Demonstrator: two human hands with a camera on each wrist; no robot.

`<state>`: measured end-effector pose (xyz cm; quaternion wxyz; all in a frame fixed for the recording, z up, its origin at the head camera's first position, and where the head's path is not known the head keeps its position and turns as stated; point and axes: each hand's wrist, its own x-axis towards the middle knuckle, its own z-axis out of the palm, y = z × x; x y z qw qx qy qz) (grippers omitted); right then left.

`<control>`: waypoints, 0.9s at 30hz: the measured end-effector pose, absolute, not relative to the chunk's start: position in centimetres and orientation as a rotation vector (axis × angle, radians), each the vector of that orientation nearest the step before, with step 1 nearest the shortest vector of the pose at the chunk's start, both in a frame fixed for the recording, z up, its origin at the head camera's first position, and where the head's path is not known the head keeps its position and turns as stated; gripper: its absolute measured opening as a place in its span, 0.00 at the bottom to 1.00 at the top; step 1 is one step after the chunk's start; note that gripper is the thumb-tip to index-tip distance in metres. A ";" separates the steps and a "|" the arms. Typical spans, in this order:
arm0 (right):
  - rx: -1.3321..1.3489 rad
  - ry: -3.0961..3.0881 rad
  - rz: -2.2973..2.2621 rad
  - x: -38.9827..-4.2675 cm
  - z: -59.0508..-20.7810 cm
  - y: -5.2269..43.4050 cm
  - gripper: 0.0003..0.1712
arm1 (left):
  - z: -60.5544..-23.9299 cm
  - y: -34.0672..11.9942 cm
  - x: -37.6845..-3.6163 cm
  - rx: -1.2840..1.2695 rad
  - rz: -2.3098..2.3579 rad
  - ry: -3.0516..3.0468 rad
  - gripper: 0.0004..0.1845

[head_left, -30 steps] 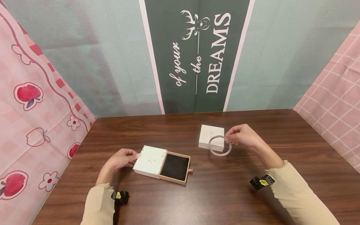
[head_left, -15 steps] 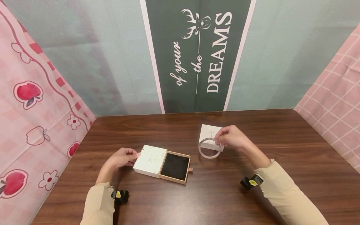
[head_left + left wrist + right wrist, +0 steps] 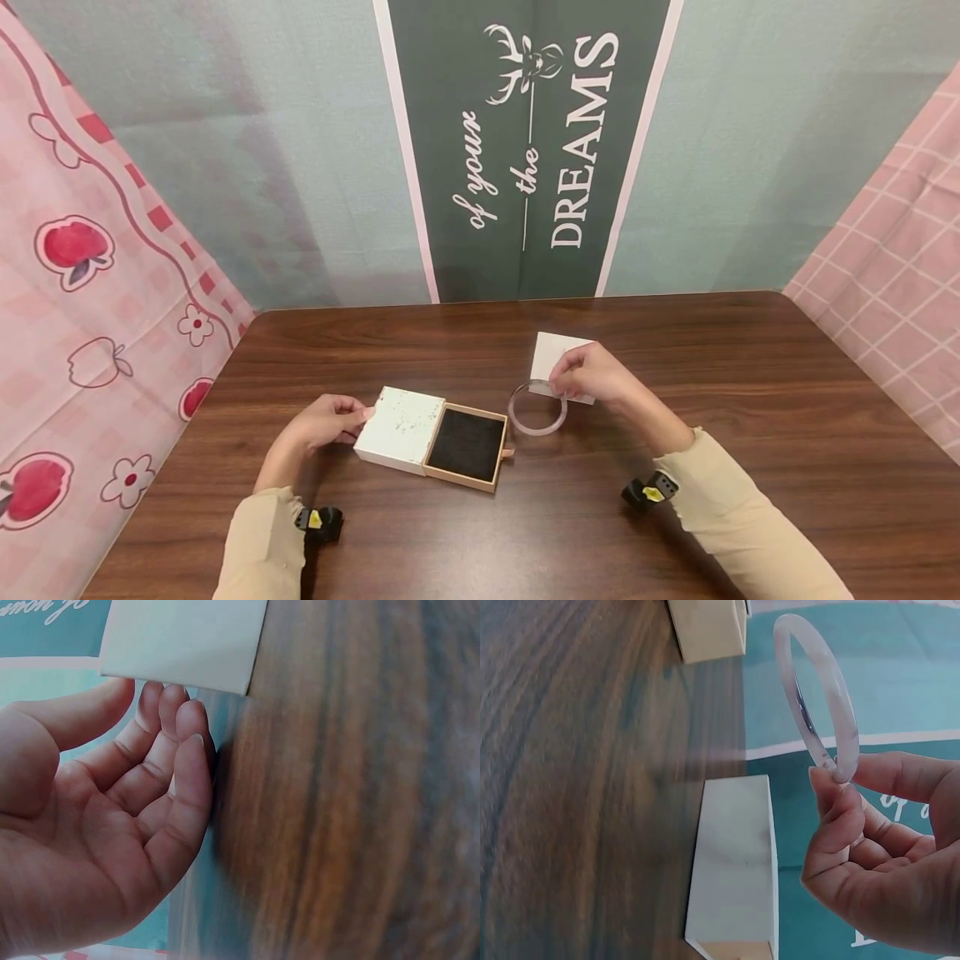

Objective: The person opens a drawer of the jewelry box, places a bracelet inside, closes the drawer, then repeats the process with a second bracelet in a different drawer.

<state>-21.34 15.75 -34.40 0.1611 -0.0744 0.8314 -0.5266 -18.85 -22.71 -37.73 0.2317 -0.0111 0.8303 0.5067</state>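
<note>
A pale translucent bangle (image 3: 537,432) is pinched between the thumb and fingers of my right hand (image 3: 592,372). In the right wrist view the bangle (image 3: 840,697) rises from the fingertips as a milky ring, held off the table. A white jewelry box (image 3: 401,425) lies to the left, its drawer (image 3: 465,445) slid out to the right and showing a black pad and a small ribbon tab. At the box's left edge, my left hand (image 3: 326,419) holds it by thumb and fingertips. The left wrist view shows these fingertips (image 3: 191,712) right at the box's edge.
A smaller-looking white box (image 3: 553,354) sits behind the right hand, partly covered by it. All stand on a dark wood table (image 3: 675,350). Printed cloth hangs at the back (image 3: 322,167) and on both sides.
My right hand has carried the bangle left and slightly toward me, from in front of the far white box to beside the open drawer. The left hand and its box have stayed put.
</note>
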 end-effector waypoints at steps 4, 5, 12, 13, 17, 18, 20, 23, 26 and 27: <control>-0.229 2.364 -1.504 -21.2 -34.6 15.1 0.04 | -37.7 -22.7 -18.8 -0.029 1.391 2.281 0.14; -0.235 2.359 -1.504 -21.2 -34.6 14.9 0.03 | -37.7 -22.7 -18.8 -0.030 1.390 2.281 0.14; -0.215 2.334 -1.500 -20.9 -34.7 13.6 0.04 | -37.8 -22.8 -18.8 -0.035 1.398 2.278 0.13; -0.207 2.328 -1.505 -20.9 -34.7 13.4 0.03 | -37.7 -22.8 -18.8 -0.031 1.398 2.277 0.13; -0.209 2.317 -1.513 -20.9 -34.9 12.7 0.02 | -37.8 -22.8 -18.9 -0.035 1.403 2.275 0.13; -0.214 2.318 -1.509 -20.9 -34.9 12.5 0.02 | -37.8 -22.8 -18.9 -0.025 1.401 2.274 0.14; -0.226 2.325 -1.494 -20.9 -35.0 12.2 0.02 | -37.9 -22.8 -18.9 -0.024 1.400 2.277 0.14; -0.233 2.327 -1.482 -20.8 -35.1 11.8 0.02 | -37.9 -22.9 -19.0 -0.023 1.399 2.279 0.14; -0.249 2.322 -1.486 -20.7 -35.2 11.5 0.02 | -37.9 -22.9 -19.0 -0.023 1.398 2.280 0.14; -0.251 2.316 -1.490 -20.7 -35.2 11.4 0.02 | -37.9 -22.9 -19.0 -0.023 1.398 2.279 0.14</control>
